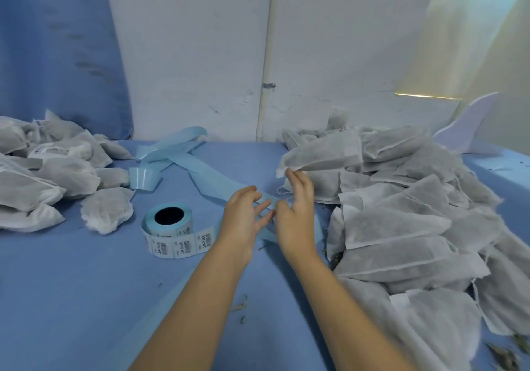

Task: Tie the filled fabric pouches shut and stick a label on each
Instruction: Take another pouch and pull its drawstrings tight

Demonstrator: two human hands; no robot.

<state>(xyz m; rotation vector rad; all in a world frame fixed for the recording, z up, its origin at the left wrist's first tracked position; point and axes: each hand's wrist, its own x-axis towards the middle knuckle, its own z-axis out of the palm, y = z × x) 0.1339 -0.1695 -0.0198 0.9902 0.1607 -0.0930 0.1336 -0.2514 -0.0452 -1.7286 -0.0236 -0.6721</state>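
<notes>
A large heap of grey-white filled fabric pouches [407,216] covers the right of the blue table. One pouch [321,152] sticks out at the heap's top left, and my right hand [295,216] reaches up with its fingertips at that pouch's lower corner, fingers straight. My left hand [243,218] hovers just left of it with fingers spread and loosely bent, holding nothing. A roll of barcode labels [172,227] lies left of my left hand. A second pile of pouches [48,175], some bearing labels, sits at the far left.
Light blue backing strip [183,155] from the labels trails in loops across the table's middle, passing under my hands. A white wall and a blue curtain [57,55] close off the back. Dried herb bits lie scattered on the blue table cover [86,299].
</notes>
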